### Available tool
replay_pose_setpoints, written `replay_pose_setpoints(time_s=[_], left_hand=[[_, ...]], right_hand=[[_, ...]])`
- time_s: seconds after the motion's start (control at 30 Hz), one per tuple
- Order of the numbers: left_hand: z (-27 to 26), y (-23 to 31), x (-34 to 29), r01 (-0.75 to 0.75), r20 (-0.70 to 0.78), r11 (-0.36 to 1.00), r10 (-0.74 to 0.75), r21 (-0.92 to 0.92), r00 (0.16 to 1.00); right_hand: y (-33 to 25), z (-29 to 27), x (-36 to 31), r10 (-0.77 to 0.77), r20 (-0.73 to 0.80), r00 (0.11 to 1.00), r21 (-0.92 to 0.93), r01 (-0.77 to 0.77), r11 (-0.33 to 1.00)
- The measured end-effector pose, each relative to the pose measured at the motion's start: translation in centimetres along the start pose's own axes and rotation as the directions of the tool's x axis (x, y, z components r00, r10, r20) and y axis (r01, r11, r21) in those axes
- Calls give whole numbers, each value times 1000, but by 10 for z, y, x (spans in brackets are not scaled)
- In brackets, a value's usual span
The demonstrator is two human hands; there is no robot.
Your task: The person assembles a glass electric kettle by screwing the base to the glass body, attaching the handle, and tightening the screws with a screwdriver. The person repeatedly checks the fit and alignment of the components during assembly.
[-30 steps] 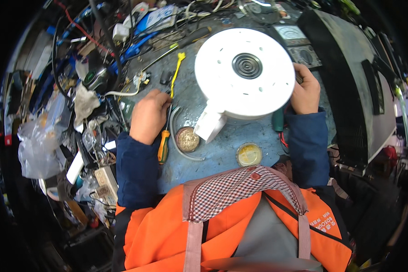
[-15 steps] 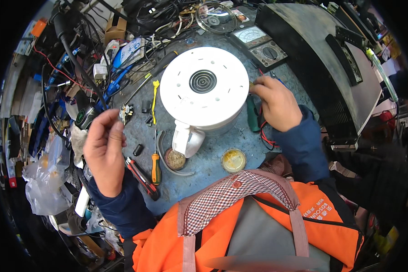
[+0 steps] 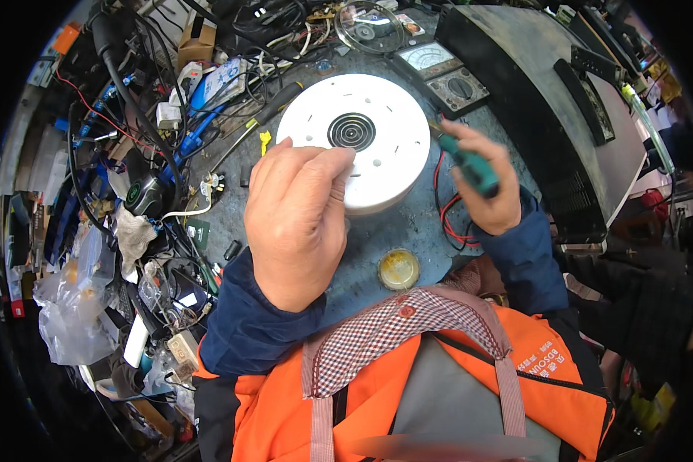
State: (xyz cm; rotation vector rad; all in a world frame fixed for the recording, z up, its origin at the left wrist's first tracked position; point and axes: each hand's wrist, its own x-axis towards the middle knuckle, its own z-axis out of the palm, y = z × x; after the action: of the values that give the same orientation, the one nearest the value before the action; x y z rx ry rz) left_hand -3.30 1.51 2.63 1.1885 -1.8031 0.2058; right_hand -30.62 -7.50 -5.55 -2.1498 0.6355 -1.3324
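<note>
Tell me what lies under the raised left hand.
The left hand covers the near left edge of the round white appliance and some blue-grey bench. Whatever else lies beneath it is hidden. The right hand grips a green-handled screwdriver.

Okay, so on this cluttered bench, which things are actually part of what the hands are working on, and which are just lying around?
In use:
white round appliance base
green-handled screwdriver in the right hand
left hand, raised over the base

Lying about:
analogue multimeter
small yellow-filled tin
red and black leads
clear plastic bag
tangled cables
</note>
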Motion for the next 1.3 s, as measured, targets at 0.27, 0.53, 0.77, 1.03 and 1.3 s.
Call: replay_pose_setpoints(time_s=[0.27, 0.53, 0.77, 1.03, 1.3], left_hand=[[-4, 13, -15, 1, -46, 999, -3, -40, 999], [-21, 33, -57, -189, -20, 982, 189, -26, 982], [-25, 38, -66, -224, -28, 972, 223, -65, 975], [-12, 22, -27, -79, -89, 995, 74, -57, 993], [-11, 3, -1, 178, 3, 955, -183, -238, 983]], right_hand=[[-44, 43, 46, 257, -227, 939, 394, -153, 906], [-66, 26, 11, 111, -140, 984, 394, -48, 918], [-70, 20, -4, 84, -128, 988, 366, -32, 930], [-59, 34, 45, 366, -124, 922, 425, -284, 859], [-49, 4, 85, 389, 21, 921, 638, -312, 704]])
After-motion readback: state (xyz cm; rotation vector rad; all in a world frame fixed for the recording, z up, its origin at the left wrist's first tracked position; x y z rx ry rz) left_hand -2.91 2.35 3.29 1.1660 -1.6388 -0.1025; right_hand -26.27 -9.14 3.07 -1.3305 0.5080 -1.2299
